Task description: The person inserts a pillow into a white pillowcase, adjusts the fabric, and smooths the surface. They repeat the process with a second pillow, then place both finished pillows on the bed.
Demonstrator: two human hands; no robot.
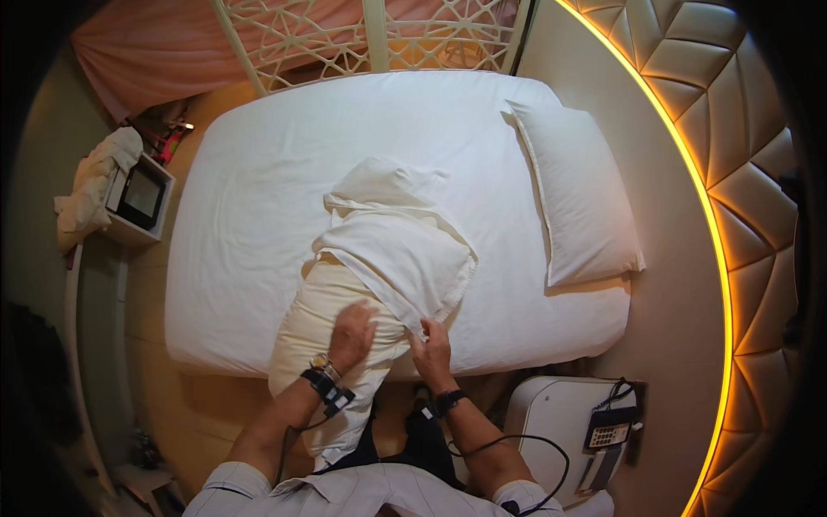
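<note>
A cream pillow insert [316,304] lies across the near edge of the bed, its lower end hanging down against my body. A white pillowcase [400,252] covers its far part, and the flat far end of the case rests loosely on the sheet. My left hand [354,333] is on top of the bare part of the insert, slightly blurred, with fingers partly bent and no cloth visibly gripped. At the case's near corner, my right hand [431,352] pinches the hem between thumb and fingers.
A white pillow [581,194] lies at the bed's right end. The mattress has a white fitted sheet [245,194]. Right of me stands a white bedside cabinet [549,420] with a telephone [609,434]. Bedding [97,181] sits on a cabinet at left. A lattice screen [310,45] borders the far side.
</note>
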